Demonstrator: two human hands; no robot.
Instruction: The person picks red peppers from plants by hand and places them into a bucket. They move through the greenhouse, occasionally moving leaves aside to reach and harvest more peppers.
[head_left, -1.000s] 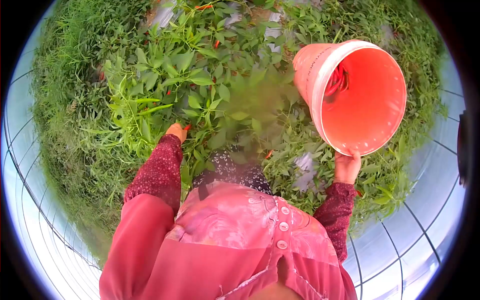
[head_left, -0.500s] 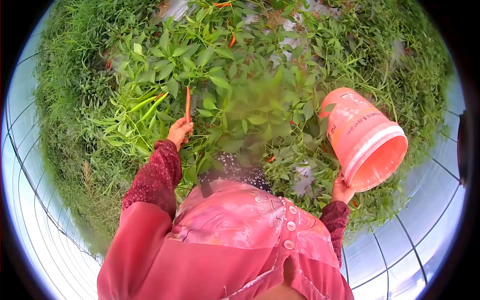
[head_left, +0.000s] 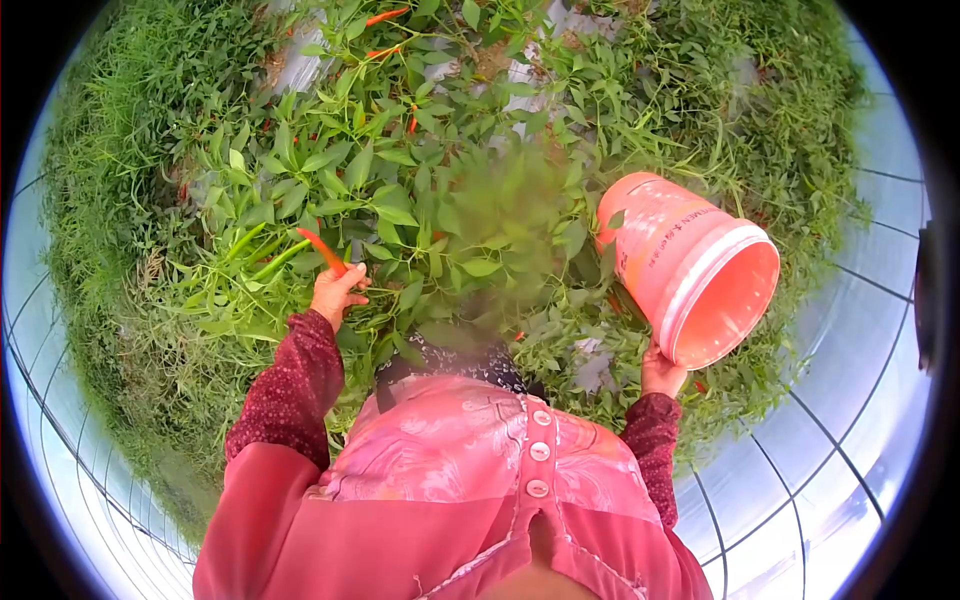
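Note:
My left hand (head_left: 338, 291) is closed on a long red chili pepper (head_left: 322, 247), whose free end points up and to the left. Close by on the plant hang slender green peppers (head_left: 270, 262) among leaves. On the other side, my right hand (head_left: 661, 372) grips the rim of a pink plastic bucket (head_left: 655, 235). The bucket lies tilted, its mouth facing down and to the right toward me; the inner wall that shows is bare. A leaf sticks to the bucket's side near its base.
Dense pepper plants (head_left: 480, 215) surround me, with more red peppers (head_left: 388, 16) farther ahead. Strips of silvery ground film (head_left: 305, 60) show between the rows. Tall grass (head_left: 120, 110) grows at the left. Greenhouse sheeting with dark ribs (head_left: 830, 440) curves along the edges.
The red chili in my left hand has turned from upright to leaning left, and that hand sits slightly lower and more left. The bucket and right hand appear shifted left as the view moved.

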